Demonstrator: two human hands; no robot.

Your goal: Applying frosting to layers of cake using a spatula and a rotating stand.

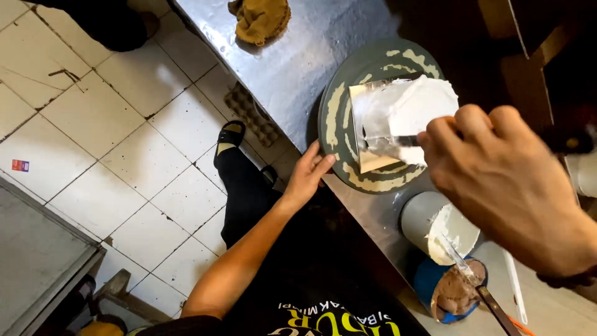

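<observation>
On the turntable (336, 118), the right hand (504, 180) is clamping a spatula (398, 142) flat against the white-frosted cake (416, 112). Left hand (309, 174) fingers are lying together on the rim — turning slowly while keeping the blade steady looks best.

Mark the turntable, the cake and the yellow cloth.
turntable (329, 124): head view, bare grey rim on its left side.
cake (423, 106): head view, white frosted top.
yellow cloth (260, 20): head view, middle of the crumpled cloth.

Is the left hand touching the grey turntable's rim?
Touching. The head view shows the left hand with its fingertips pressed against the edge of the grey turntable, with no gap between them.
</observation>
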